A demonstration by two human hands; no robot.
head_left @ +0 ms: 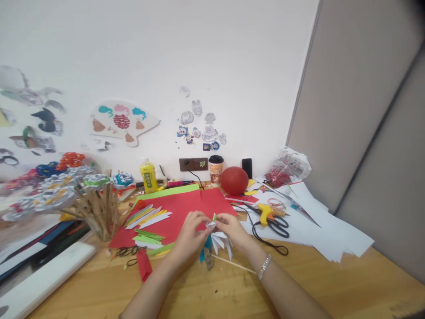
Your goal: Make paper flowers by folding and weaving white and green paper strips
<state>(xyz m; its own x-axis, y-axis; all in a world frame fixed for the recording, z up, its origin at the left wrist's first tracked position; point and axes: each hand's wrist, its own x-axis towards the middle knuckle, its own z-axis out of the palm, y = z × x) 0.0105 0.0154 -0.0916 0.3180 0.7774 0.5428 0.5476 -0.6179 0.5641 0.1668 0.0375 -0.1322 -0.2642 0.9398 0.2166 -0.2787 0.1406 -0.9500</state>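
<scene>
Close together over the front edge of the red paper (186,204), both hands pinch a small folded paper piece (211,224), white with a green tip. My left hand (192,232) is closed on its left side, and my right hand (229,226) grips it from the right with thumb and fingers. Just below them, a fan of white folded paper (222,243) lies beside a bit of blue paper (206,246). Folded strips in white, yellow and grey (149,217) rest to the left, with green strips (151,235) nearer me.
At the right, a yellow glue gun (264,214) with its black cord lies by black-handled scissors (279,227) on white sheets (327,221). A red balloon (234,180), a lidded cup (216,171) and a yellow bottle (148,176) line the wall. Wooden sticks (99,212) stand at the left.
</scene>
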